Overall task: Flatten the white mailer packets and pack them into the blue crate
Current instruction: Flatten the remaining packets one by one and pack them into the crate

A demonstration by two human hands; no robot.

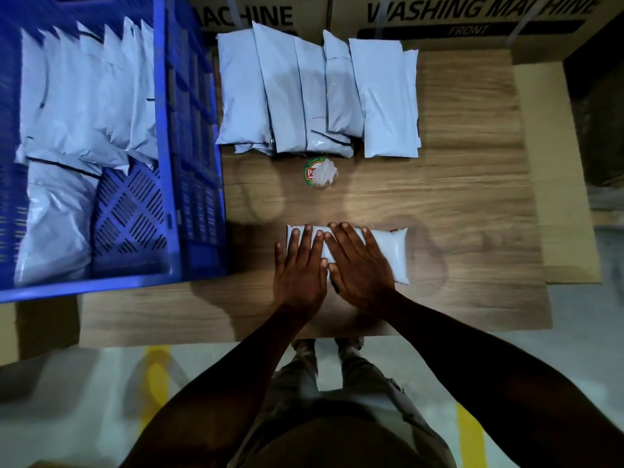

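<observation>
Packet: I see the white mailer packet near the surface's front edge, long axis running left-right along that edge.
Hands: left hand and right hand press it, fingers straight, gripping nothing.
Crate: blue crate at the left edge.

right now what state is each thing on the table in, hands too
left hand: flat, pressing the white mailer packet
right hand: flat, pressing the same packet
white mailer packet: lying on the wooden table, still puffy at its right end
blue plastic crate: partly filled with packets
row of grey-white packets: waiting, overlapping
</observation>
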